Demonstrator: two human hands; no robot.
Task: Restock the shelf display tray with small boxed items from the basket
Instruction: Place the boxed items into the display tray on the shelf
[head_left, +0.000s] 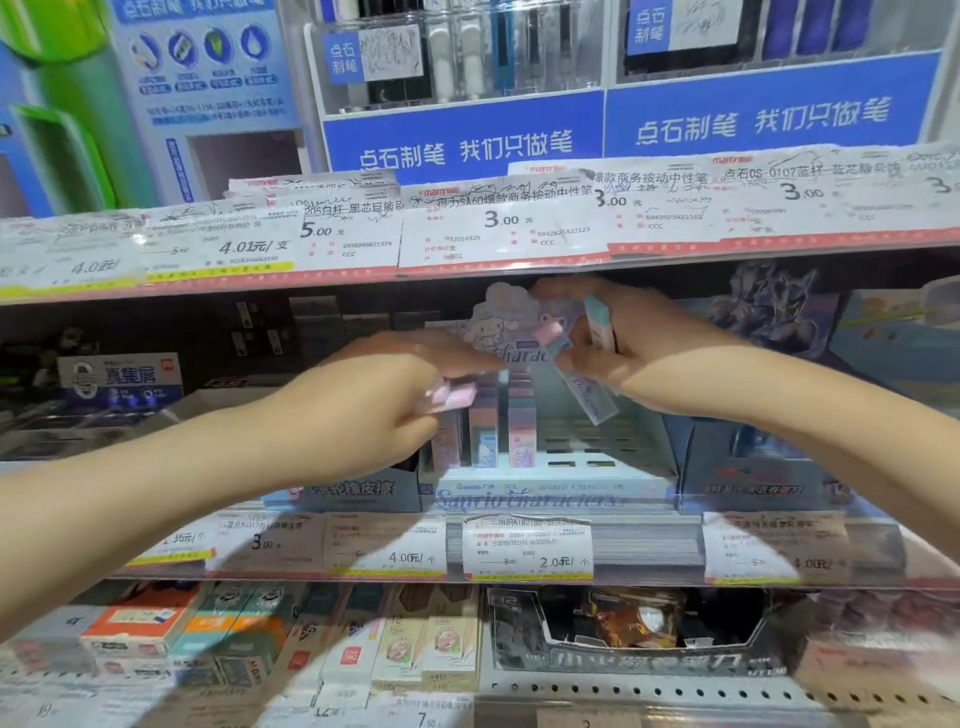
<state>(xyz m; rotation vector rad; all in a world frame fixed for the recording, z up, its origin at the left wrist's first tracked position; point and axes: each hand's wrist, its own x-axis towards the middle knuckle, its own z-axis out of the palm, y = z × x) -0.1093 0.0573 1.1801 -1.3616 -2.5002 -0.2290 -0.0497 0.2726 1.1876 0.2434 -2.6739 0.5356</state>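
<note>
The display tray (550, 480) sits on the middle shelf (519, 571), a few upright boxes (521, 436) in its left slots. Just above them, the left hand (363, 410) pinches a pink box (453, 397). The right hand (628, 353), farther back, grips several blue boxes (589, 387).

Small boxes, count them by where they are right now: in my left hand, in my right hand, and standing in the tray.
Left hand, pink box: 1
Right hand, blue boxes: 2
Standing in tray: 3
Total: 6
</note>
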